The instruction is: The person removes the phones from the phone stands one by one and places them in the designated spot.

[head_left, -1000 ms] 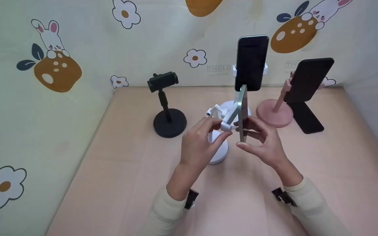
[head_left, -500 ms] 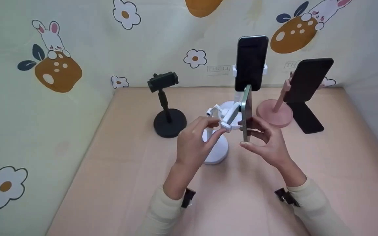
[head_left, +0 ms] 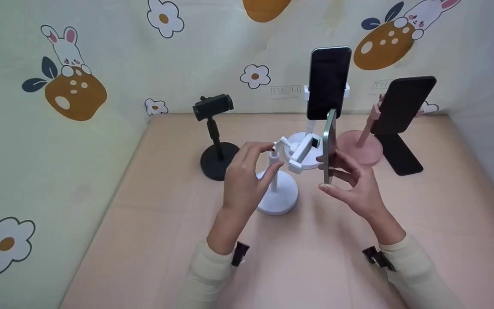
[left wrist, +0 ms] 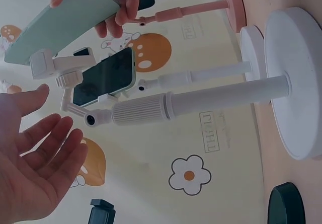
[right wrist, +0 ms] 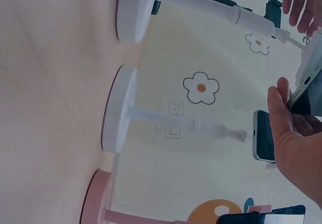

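My right hand point(head_left: 354, 184) grips a pale green phone point(head_left: 328, 141) by its lower edges, and the phone stands nearly edge-on in the head view. Just left of it is the clamp point(head_left: 302, 155) of the front white phone stand point(head_left: 280, 199); a gap shows between clamp and phone. My left hand point(head_left: 245, 180) is beside the stand's neck, thumb and fingers spread with nothing between them. The left wrist view shows that hand point(left wrist: 40, 158) relaxed and apart from the clamp point(left wrist: 60, 65). In the right wrist view, fingers wrap the phone's point(right wrist: 307, 90) port end.
Behind stands a second white stand holding a dark phone point(head_left: 329, 83). To the right, a pink stand point(head_left: 358, 148) holds another black phone point(head_left: 403, 105), with a flat black phone point(head_left: 399, 154) on the table below. A black stand point(head_left: 219, 161) with no phone is at the left.
The left hand has let go of the white clamp and moved left. The right hand has carried the phone rightward, away from the clamp.
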`<action>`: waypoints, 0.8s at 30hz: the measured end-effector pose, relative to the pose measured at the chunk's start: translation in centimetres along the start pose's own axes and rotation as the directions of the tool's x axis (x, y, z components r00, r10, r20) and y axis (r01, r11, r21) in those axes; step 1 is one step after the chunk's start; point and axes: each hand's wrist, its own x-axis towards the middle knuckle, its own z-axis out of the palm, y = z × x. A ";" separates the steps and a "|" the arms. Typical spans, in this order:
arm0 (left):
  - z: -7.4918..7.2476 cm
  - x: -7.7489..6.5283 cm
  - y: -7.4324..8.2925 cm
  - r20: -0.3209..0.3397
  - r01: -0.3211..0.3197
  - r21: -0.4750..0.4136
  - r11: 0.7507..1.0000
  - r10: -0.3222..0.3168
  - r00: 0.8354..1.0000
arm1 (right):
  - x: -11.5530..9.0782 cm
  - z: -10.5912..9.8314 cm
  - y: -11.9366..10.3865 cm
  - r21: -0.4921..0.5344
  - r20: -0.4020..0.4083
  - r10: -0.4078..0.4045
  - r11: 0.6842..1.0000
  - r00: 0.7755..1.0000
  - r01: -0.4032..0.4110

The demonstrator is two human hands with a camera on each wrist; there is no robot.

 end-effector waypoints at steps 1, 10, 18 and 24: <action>0.0 0.1 -0.2 0.001 0.004 0.002 1.000 -0.004 1.000 | 0.0 -0.1 0.0 0.006 0.002 -0.009 1.000 1.000 0.009; 1.1 0.3 -1.4 0.082 0.124 -0.005 0.992 -0.123 0.989 | 0.0 -0.6 0.0 0.022 0.008 -0.065 0.998 0.998 0.064; 2.6 0.3 -2.3 0.192 0.258 -0.065 0.964 -0.242 0.951 | 0.0 -1.0 0.0 0.033 0.006 -0.084 0.996 0.996 0.084; 3.2 0.4 -2.6 0.248 0.349 -0.109 0.931 -0.314 0.916 | 0.0 -1.3 -0.1 0.031 0.004 -0.086 0.996 0.996 0.086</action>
